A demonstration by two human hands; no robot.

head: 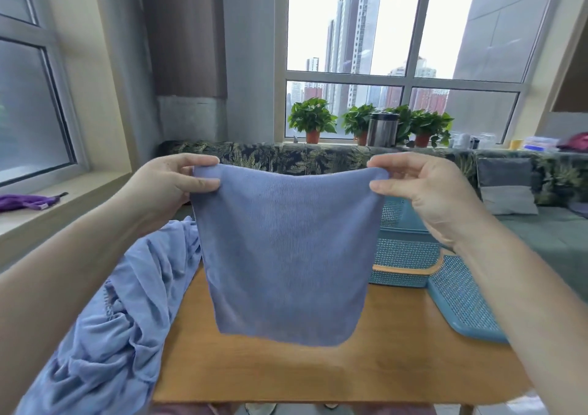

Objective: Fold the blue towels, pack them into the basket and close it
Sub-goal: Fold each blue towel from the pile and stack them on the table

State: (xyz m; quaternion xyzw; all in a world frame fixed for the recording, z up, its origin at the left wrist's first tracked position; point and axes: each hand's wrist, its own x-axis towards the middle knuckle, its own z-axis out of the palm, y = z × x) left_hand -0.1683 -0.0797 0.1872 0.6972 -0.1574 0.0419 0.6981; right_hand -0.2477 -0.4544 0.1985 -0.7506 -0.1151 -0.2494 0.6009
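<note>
Above the table [381,367] the towel [286,255] hangs flat, its top edge running left to right, pinched at one corner by the left hand [168,185] and at the other by the right hand [423,189], both equally near, while the basket [404,255] stands on the table's far right.

a wooden table [318,373] carries a crumpled blue towel heap [127,303] at left, a blue basket [404,255] and lid [461,303] at right.

The towel [286,249] hides much of the basket [404,254].
</note>
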